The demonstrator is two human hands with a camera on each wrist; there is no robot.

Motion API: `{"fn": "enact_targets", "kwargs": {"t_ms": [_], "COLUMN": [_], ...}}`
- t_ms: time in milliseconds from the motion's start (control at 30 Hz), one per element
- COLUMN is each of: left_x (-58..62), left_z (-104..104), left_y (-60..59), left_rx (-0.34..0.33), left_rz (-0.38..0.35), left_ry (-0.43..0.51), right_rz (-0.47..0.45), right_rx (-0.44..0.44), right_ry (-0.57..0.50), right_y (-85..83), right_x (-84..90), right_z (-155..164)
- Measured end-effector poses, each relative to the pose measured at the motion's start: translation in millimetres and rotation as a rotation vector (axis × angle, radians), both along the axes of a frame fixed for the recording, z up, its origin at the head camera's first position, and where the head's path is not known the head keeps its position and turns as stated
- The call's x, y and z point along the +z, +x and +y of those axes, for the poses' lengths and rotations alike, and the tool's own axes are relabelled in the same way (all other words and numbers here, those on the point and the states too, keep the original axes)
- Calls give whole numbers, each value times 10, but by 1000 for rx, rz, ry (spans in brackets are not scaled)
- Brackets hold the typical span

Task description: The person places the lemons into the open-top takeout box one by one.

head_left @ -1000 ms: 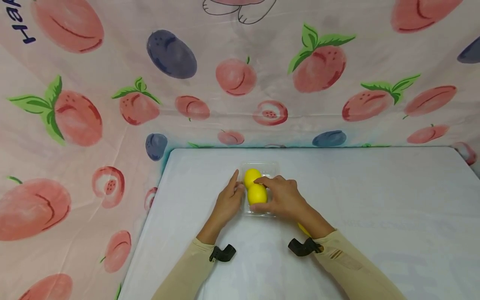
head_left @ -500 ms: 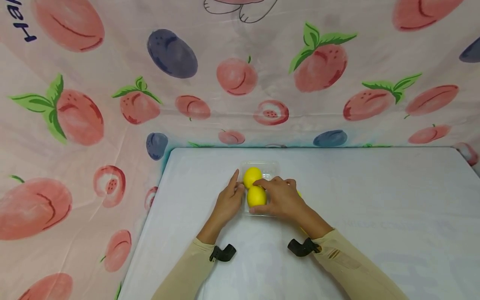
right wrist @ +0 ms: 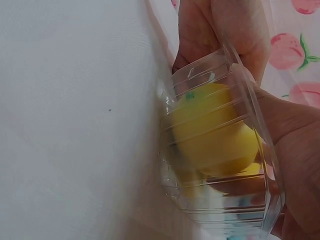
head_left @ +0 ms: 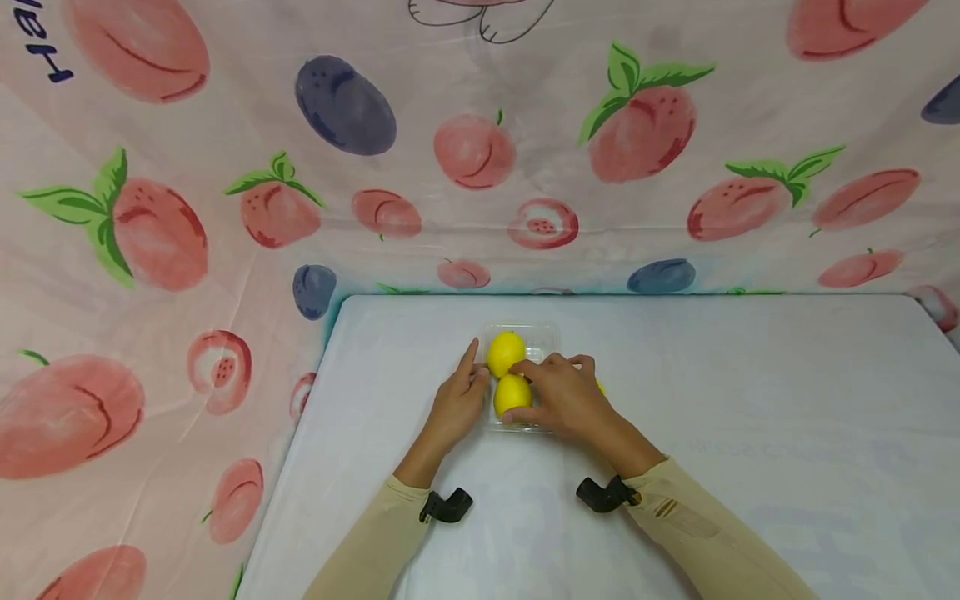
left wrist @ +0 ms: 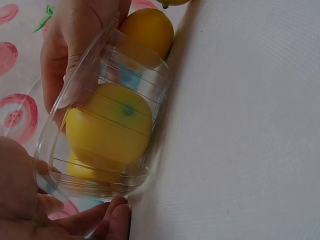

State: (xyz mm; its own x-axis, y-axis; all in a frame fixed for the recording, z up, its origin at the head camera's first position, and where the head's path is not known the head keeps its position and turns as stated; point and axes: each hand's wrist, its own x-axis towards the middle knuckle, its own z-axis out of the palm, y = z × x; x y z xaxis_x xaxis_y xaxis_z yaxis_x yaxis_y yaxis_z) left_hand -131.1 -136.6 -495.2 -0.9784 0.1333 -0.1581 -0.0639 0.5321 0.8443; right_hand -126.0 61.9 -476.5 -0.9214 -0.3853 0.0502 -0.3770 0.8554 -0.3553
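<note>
A clear plastic container stands on the white table with two yellow lemons visible in it. The far lemon lies at the container's left side. Just in front of it is the near lemon, which my right hand grips between thumb and fingers, reaching over the container's right wall. My left hand is at the left wall, fingers extended and touching the container. In the left wrist view, a green mark shows on a lemon through the ribbed wall.
Another lemon lies outside the container, beyond my right hand; in the head view only a yellow sliver of it shows. A fruit-print cloth hangs behind the white table.
The near lemon has shifted slightly toward me and lower in the container, with my right hand still round it. The far lemon shows a bit more. My left hand stays put.
</note>
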Motion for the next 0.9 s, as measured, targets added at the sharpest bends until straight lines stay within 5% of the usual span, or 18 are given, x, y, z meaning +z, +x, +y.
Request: {"fn": "enact_targets", "kwargs": {"t_ms": [900], "left_x": [26], "left_z": [15], "left_y": [1], "left_rx": [0], "left_rz": [-14], "left_ry": [13], "right_rz": [-62], "right_rx": [40], "right_ry": [18], "right_y": [-37], "right_x": [33], "right_z": [-1]}}
